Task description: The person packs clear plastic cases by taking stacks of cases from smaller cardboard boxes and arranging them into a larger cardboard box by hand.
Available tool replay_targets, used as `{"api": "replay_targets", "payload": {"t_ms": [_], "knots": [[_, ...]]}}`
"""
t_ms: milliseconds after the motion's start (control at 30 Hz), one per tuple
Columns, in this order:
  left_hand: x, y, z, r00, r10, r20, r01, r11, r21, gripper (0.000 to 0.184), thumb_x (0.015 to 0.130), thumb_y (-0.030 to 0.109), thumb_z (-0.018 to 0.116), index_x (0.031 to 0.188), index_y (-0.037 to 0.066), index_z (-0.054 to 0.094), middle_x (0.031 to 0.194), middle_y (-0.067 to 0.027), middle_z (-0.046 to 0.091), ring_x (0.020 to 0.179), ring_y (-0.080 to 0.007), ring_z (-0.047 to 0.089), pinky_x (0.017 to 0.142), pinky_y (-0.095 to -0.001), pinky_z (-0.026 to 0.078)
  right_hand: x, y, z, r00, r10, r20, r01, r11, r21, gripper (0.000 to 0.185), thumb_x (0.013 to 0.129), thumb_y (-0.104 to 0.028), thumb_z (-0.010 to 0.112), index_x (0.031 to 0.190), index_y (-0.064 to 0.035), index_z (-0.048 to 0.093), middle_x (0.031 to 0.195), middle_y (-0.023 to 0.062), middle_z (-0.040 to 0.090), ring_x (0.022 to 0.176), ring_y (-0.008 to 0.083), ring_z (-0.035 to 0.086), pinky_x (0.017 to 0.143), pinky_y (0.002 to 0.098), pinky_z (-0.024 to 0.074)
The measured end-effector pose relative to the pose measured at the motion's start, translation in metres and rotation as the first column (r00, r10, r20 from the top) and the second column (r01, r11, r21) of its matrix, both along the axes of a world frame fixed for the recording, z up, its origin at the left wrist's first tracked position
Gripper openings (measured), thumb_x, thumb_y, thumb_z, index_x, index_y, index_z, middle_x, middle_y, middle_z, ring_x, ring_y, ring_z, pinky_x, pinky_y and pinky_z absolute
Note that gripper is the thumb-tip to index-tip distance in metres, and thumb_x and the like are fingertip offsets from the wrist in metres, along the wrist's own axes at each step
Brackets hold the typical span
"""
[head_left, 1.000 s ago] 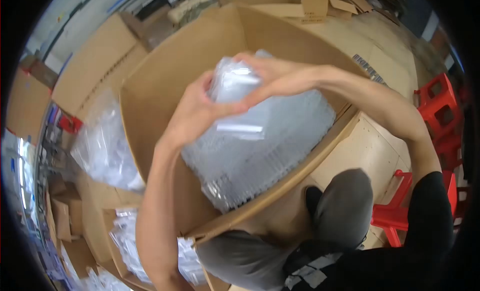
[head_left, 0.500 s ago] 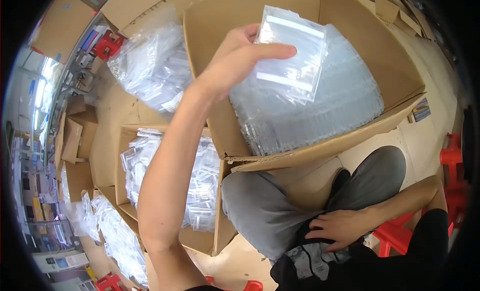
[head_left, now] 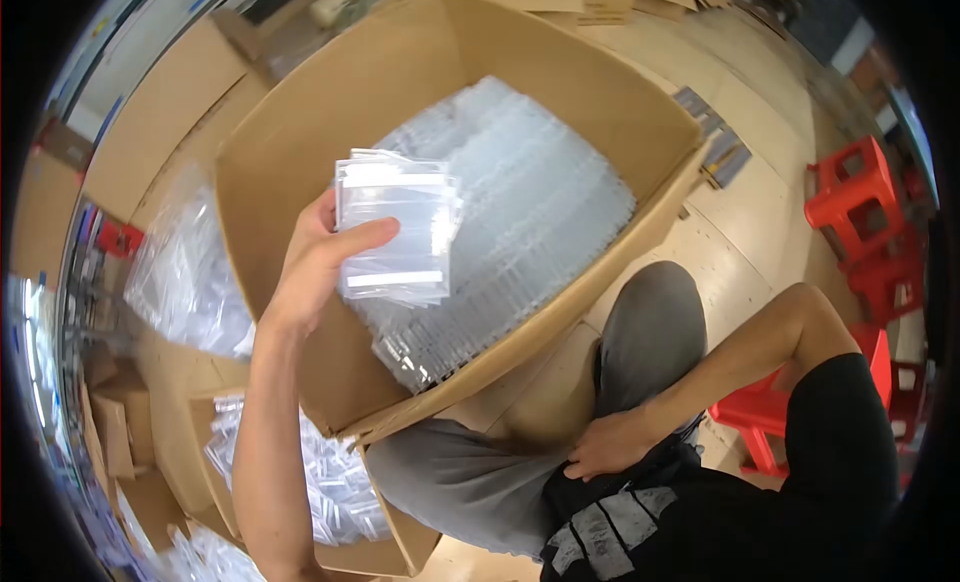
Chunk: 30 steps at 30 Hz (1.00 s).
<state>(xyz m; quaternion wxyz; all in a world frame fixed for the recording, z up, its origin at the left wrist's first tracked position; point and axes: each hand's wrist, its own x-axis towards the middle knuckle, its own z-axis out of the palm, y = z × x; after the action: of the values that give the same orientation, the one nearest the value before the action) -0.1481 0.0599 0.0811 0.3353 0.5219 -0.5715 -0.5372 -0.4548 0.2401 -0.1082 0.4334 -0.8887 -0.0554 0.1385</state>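
Note:
My left hand [head_left: 330, 252] grips a small stack of clear plastic cases [head_left: 405, 227], thumb across the front and fingers behind. The stack hangs over a large cardboard box [head_left: 340, 87]. Inside that box, rows of clear plastic cases [head_left: 530, 182] stand packed closely together. My right hand [head_left: 612, 444] rests in my lap against the dark clothing, with its fingers curled downward; whether anything is under them cannot be made out.
Lower left, a smaller carton [head_left: 398, 542] holds loose clear cases [head_left: 340, 487]. A clear plastic bag [head_left: 190, 272] lies left of the large box. Red stools [head_left: 855, 202] are at the right. Grey and brown pieces [head_left: 715, 142] lie beyond the box's right edge.
A second ago both hands held the stack; my right hand has since let go and dropped to my lap. The view has swung left, then back right, with the stack in my left hand.

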Motion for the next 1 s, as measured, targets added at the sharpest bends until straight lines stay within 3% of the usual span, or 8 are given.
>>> {"api": "replay_targets", "payload": {"t_ms": [300, 533, 600, 667, 767, 900, 967, 1000], "knots": [[-0.032, -0.081, -0.038, 0.972, -0.043, -0.231, 0.057, 0.997, 0.056, 0.048, 0.082, 0.022, 0.072, 0.121, -0.004, 0.058, 0.111, -0.0115, 0.067, 0.102, -0.0187, 0.063, 0.091, -0.0311, 0.048, -0.087, -0.024, 0.125, 0.835, 0.104, -0.541, -0.042, 0.991, 0.127, 0.032, 0.099, -0.021, 0.038, 0.112, 0.0018, 0.055, 0.084, 0.0251, 0.066, 0.080, 0.0424, 0.066, 0.068, 0.0516, 0.0542], [-0.048, -0.083, -0.068, 0.992, -0.049, -0.114, 0.036, 0.993, -0.116, 0.044, 0.074, 0.014, 0.079, 0.111, -0.002, 0.061, 0.101, -0.0117, 0.069, 0.091, -0.0189, 0.066, 0.083, -0.0306, 0.051, -0.070, -0.021, 0.081, 0.938, -0.064, -0.342, 0.016, 0.990, -0.142, 0.023, 0.094, -0.020, 0.048, 0.104, -0.0001, 0.055, 0.084, 0.0172, 0.064, 0.074, 0.0362, 0.066, 0.062, 0.0439, 0.0546], [-0.046, -0.076, -0.063, 0.998, -0.046, -0.030, 0.040, 0.981, -0.191, 0.044, 0.071, 0.013, 0.080, 0.108, -0.003, 0.062, 0.099, -0.0121, 0.069, 0.090, -0.0195, 0.066, 0.082, -0.0314, 0.050, -0.048, -0.043, 0.080, 0.981, -0.062, 0.183, 0.114, 0.952, -0.285, 0.020, 0.093, -0.019, 0.051, 0.103, -0.0029, 0.055, 0.096, 0.0145, 0.062, 0.080, 0.0300, 0.066, 0.060, 0.0378, 0.0539], [-0.048, -0.069, -0.061, 0.999, -0.031, 0.016, 0.034, 0.963, -0.267, 0.045, 0.069, 0.014, 0.081, 0.105, -0.004, 0.062, 0.096, -0.0120, 0.070, 0.088, -0.0192, 0.066, 0.080, -0.0319, 0.051, -0.018, -0.097, 0.151, 0.975, -0.028, 0.218, 0.127, 0.880, -0.457, 0.020, 0.089, -0.018, 0.057, 0.106, -0.0066, 0.056, 0.101, 0.0103, 0.059, 0.085, 0.0243, 0.063, 0.062, 0.0321, 0.0529], [-0.061, -0.056, -0.047, 0.948, -0.103, 0.302, 0.200, 0.929, -0.310, 0.049, 0.067, 0.016, 0.081, 0.106, -0.005, 0.063, 0.093, -0.0173, 0.071, 0.085, -0.0264, 0.068, 0.078, -0.0358, 0.052, -0.003, -0.166, 0.215, 0.677, -0.277, 0.682, 0.683, 0.581, -0.442, 0.058, 0.078, -0.013, 0.071, 0.131, -0.0093, 0.049, 0.105, 0.0101, 0.060, 0.094, 0.0299, 0.062, 0.078, 0.0366, 0.0523], [-0.084, -0.034, -0.030, 0.852, -0.036, 0.523, 0.299, 0.853, -0.428, 0.054, 0.063, 0.021, 0.082, 0.107, -0.005, 0.063, 0.095, -0.0233, 0.069, 0.092, -0.0377, 0.067, 0.078, -0.0427, 0.052, 0.023, -0.245, 0.218, 0.651, -0.401, 0.644, 0.745, 0.501, -0.440, 0.084, 0.069, -0.010, 0.081, 0.143, -0.0091, 0.041, 0.112, 0.0174, 0.063, 0.106, 0.0393, 0.060, 0.092, 0.0429, 0.0486], [-0.080, -0.032, -0.022, 0.835, -0.036, 0.549, 0.306, 0.859, -0.410, 0.055, 0.063, 0.021, 0.082, 0.108, -0.005, 0.063, 0.096, -0.0235, 0.068, 0.091, -0.0372, 0.067, 0.078, -0.0425, 0.052, 0.039, -0.258, 0.210, 0.759, -0.638, 0.129, 0.635, 0.684, -0.359, 0.089, 0.067, -0.009, 0.083, 0.144, -0.0086, 0.039, 0.124, 0.0199, 0.060, 0.111, 0.0379, 0.059, 0.092, 0.0417, 0.0489], [-0.077, -0.033, -0.020, 0.821, -0.036, 0.569, 0.306, 0.870, -0.387, 0.055, 0.063, 0.021, 0.081, 0.108, -0.005, 0.062, 0.096, -0.0236, 0.068, 0.091, -0.0367, 0.067, 0.078, -0.0423, 0.052, 0.044, -0.265, 0.205, 0.768, -0.627, 0.133, 0.627, 0.691, -0.361, 0.089, 0.067, -0.009, 0.083, 0.144, -0.0086, 0.039, 0.124, 0.0199, 0.060, 0.111, 0.0379, 0.059, 0.092, 0.0417, 0.0489]]}}
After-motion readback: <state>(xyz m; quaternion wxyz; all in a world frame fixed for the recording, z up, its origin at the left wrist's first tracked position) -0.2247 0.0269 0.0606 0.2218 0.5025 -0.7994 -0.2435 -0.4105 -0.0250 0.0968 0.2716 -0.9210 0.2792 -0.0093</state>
